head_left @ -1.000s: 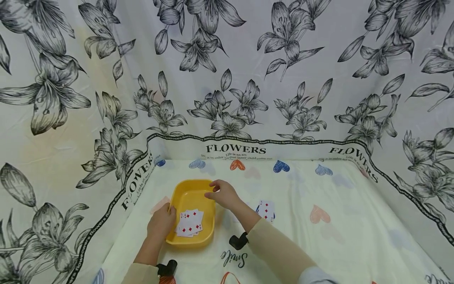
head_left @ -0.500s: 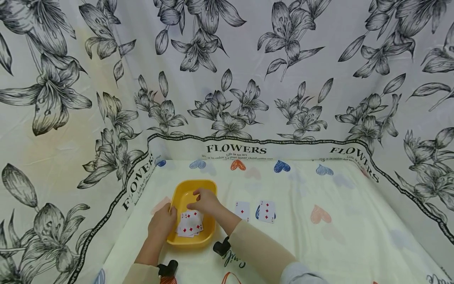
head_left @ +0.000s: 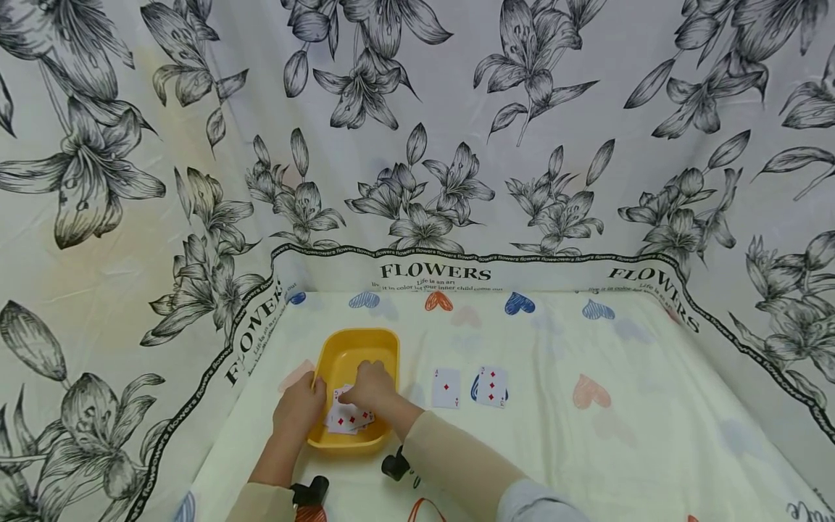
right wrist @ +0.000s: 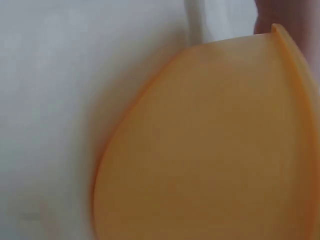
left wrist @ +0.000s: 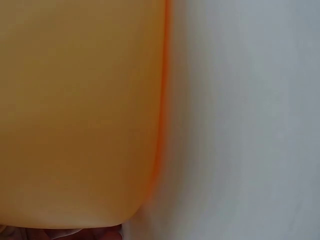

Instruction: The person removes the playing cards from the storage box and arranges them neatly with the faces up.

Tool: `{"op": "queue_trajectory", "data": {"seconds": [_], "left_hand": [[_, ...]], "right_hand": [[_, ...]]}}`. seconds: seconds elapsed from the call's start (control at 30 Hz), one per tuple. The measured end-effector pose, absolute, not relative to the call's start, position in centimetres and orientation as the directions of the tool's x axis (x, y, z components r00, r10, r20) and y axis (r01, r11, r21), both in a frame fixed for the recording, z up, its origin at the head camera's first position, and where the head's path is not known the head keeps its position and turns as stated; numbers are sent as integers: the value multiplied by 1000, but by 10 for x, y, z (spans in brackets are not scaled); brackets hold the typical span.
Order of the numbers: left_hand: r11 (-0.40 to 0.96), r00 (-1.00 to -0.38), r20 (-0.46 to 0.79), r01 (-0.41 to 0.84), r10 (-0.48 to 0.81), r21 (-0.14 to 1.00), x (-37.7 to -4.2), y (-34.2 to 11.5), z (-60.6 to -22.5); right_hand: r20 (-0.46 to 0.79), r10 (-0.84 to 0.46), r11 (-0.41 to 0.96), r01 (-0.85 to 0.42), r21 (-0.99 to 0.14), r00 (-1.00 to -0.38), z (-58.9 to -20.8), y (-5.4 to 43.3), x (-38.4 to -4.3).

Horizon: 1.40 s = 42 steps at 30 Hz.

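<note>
In the head view, a yellow plastic tray (head_left: 361, 341) stands on the left part of the cloth. My left hand (head_left: 300, 406) grips its left wall. Several overlapping playing cards (head_left: 341, 420) with red diamonds lie face up at the tray's near end. Over them is my right hand (head_left: 375, 388), thumb and bent fingers reaching down at the cards; whether a card is pinched is hidden. To the right of the tray lie an ace of diamonds (head_left: 446, 388) and a three of diamonds (head_left: 491, 386), side by side. Both wrist views show mostly the tray's outer wall (left wrist: 80, 115).
A pale cloth (head_left: 535, 449) printed with hearts covers the surface. Flower-printed curtains (head_left: 457, 109) enclose the back and sides. A black wrist camera (head_left: 310, 491) sits on the left wrist and another camera (head_left: 394, 464) on the right.
My right hand has moved from the tray's far right rim down and toward me, onto the cards inside. The ace of diamonds is now in full view. My left hand stays on the tray.
</note>
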<state>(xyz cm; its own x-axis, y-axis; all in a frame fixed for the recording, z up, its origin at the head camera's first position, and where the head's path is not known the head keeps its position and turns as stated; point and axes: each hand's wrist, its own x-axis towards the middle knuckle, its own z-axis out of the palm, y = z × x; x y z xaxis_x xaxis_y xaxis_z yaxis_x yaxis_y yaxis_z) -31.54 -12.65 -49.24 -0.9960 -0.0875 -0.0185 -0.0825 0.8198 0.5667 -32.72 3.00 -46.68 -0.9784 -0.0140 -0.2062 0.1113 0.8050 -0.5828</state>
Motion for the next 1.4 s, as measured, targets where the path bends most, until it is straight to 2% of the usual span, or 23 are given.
{"op": "queue_trajectory", "data": {"seconds": [0.27,0.63,0.93,1.4], "left_hand": [[819,-996,-15,-83,-91,568,-316,-126,-494],[823,-996,29,-56,-88,565,-318,-126,-498],[819,-996,-16,-85,-92,567,-317,-126,-494],[822,-996,-3,-76,-91,565,-316,-125,-493]], "right_hand": [[-221,34,857,142,-495,-975,-476,20,-326],[-155,-7,907,59,-417,-988,-486,17,-327],[-161,-5,882,71,-466,-987,-482,19,-326],[-70,-99,844,-46,-535,-993,-475,23,-325]]}}
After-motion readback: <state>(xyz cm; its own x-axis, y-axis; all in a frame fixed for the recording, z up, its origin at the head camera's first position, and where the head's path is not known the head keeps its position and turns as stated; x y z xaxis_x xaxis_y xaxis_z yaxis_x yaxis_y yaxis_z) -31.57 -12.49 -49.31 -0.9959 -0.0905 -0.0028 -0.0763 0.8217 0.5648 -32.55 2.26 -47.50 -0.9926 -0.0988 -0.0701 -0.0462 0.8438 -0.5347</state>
